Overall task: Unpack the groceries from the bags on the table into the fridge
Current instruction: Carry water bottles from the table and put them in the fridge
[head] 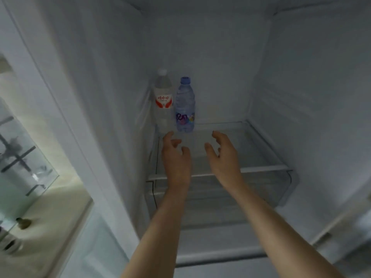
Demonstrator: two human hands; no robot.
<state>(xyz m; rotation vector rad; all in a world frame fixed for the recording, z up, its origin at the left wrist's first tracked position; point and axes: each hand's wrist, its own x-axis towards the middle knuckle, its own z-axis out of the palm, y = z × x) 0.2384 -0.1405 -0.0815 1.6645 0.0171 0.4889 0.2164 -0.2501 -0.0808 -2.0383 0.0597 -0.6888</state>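
Note:
Two water bottles stand upright at the back left of the fridge's glass shelf point(261, 149). The clear bottle point(163, 101) has a white cap and a red and white label. To its right, touching or nearly touching it, is a blue-capped bottle point(185, 106) with a purple and blue label. My left hand point(175, 155) hovers just in front of the bottles with its fingers loosely curled, holding nothing. My right hand point(222, 153) hangs over the middle of the shelf, likewise loosely curled and empty. Both forearms reach into the fridge from below.
The fridge's white walls close in on the left, back and right. A transparent drawer point(281, 189) sits under the shelf. Outside at the left is a kitchen counter point(50, 207) with a glass panel and dark stove grates.

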